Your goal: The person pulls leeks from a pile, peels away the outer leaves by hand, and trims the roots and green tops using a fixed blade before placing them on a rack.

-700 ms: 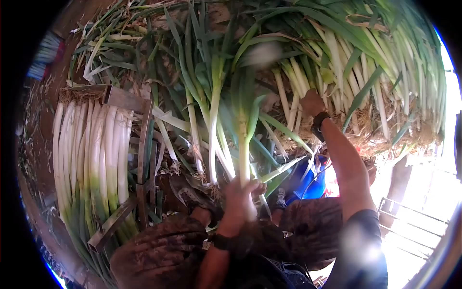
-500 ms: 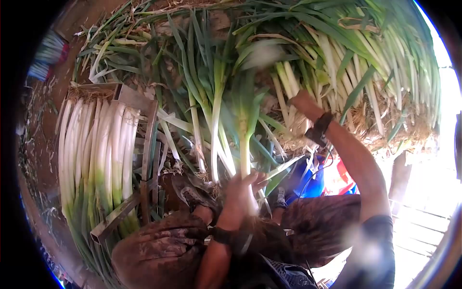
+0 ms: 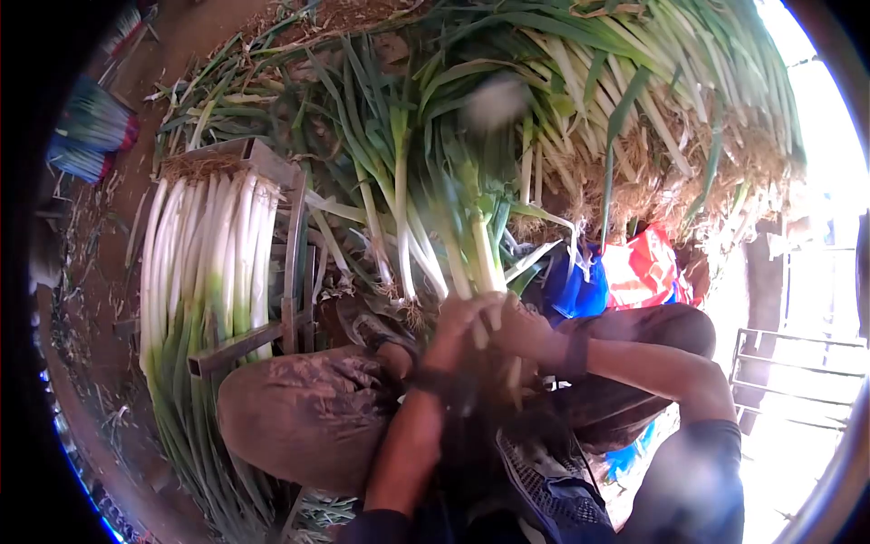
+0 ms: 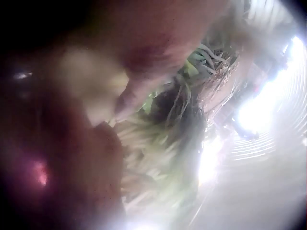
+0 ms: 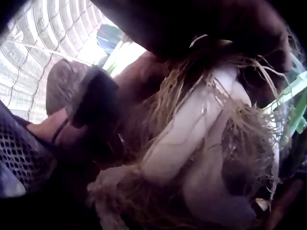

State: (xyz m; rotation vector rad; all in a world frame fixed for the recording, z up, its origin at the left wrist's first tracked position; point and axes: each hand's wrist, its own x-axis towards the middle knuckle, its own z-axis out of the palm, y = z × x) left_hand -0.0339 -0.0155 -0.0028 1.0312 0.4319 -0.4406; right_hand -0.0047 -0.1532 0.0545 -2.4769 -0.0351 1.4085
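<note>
while the leek heap [image 3: 671,100] sprawled beyond, the held leeks [image 3: 487,245] ran forward from the left hand [image 3: 455,328] and right hand [image 3: 527,330], whose fingers curled round their pale ends; tangled roots [image 5: 249,122] (wiry, splayed) risked snagging, spoiling the grip

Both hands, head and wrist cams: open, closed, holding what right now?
Left hand: closed, gripping long white-and-green leek stalks.
Right hand: closed beside it, holding the stalks near their stringy brown roots.
</note>
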